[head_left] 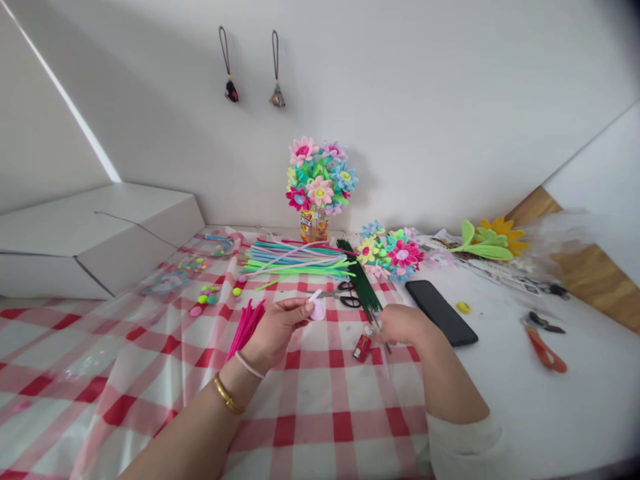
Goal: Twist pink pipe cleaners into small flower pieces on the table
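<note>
My left hand [277, 327] is raised over the red-checked tablecloth [150, 373], its fingers pinched on a small pale pink coil of pipe cleaner [317, 309]. My right hand [400, 325] rests on the table to the right, fingers closed at the near end of a bundle of dark green stems [361, 283]. A small red lighter [363, 346] lies just left of that hand. Scissors [345, 295] lie behind the pink coil, and a bunch of hot pink pipe cleaners [245, 325] lies left of my left hand.
A vase of pipe-cleaner flowers [320, 180] stands at the wall, with loose coloured pipe cleaners [295, 260] and more flowers [395, 253] before it. A black phone [440, 311], orange pliers [545, 350] and a white box [95, 233] are also there.
</note>
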A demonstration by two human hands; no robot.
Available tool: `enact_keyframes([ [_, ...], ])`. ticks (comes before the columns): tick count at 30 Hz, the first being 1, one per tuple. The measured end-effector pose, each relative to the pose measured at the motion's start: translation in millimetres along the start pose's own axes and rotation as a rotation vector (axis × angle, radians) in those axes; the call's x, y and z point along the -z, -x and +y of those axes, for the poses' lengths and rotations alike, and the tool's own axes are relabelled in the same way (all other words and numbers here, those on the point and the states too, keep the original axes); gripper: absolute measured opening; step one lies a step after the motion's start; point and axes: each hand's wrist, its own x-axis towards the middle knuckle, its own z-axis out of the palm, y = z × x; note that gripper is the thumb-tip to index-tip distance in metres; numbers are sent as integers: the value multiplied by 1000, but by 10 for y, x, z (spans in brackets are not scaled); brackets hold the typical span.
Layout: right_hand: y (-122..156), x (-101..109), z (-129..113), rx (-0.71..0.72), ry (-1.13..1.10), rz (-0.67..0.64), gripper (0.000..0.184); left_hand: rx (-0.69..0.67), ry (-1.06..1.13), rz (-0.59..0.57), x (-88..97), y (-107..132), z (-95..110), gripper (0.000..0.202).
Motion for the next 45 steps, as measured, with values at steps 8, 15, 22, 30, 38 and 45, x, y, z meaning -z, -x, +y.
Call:
enact_keyframes([
  [8,-49,-31,79,43,-157,9,18,106,7,-74,-11,23,-27,20],
  [15,77,42,30,358,-816,328,25,126,10,-146,-50,70,-8,21],
  [22,51,-162,-535,565,-1141,457,26,154,24,-345,-91,131,17,17],
  [30,28,-99,-145,511,-555,185,37,63,104,-277,-22,113,117,12],
  [38,0,-171,-132,473,-275,61,9,34,111,-233,5,108,136,9],
  [45,118,-56,-271,711,-1114,94,28,7,84,-236,12,109,156,9],
])
